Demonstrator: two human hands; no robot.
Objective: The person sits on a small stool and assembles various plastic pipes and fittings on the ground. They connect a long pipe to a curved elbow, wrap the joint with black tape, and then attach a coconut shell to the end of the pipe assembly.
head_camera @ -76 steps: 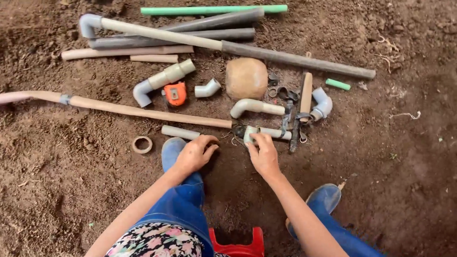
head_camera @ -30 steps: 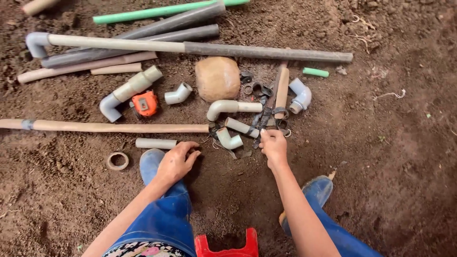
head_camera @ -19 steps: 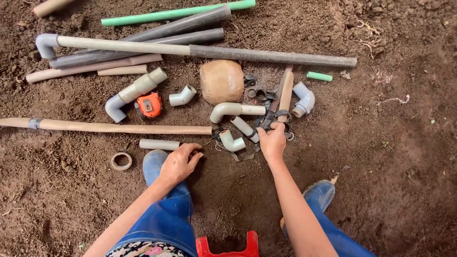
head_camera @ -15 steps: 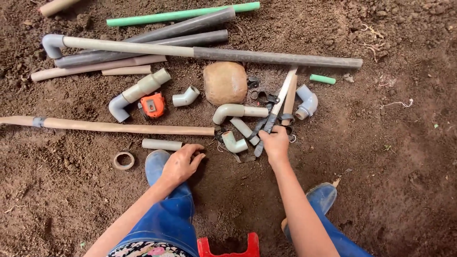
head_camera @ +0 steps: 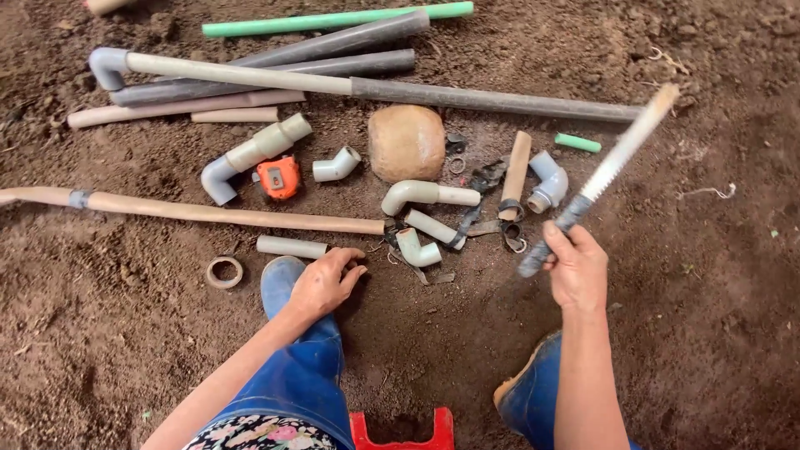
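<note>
My right hand grips the wrapped handle of a hand saw, whose toothed blade points up and to the right above the soil. My left hand rests on my left knee, fingers loosely curled, just below a short grey pipe piece. Between the hands lie a small elbow fitting and a short pipe stub. A curved grey bend lies just above them.
Long grey, beige and green pipes lie across the top. A round stone, an orange tape measure, a long beige pipe, a ring, a wooden stick and fittings lie on brown soil. A red stool edge sits between my blue boots.
My right hand picked the saw up from the pile of fittings and swung it up and to the right. The left hand stayed on the knee.
</note>
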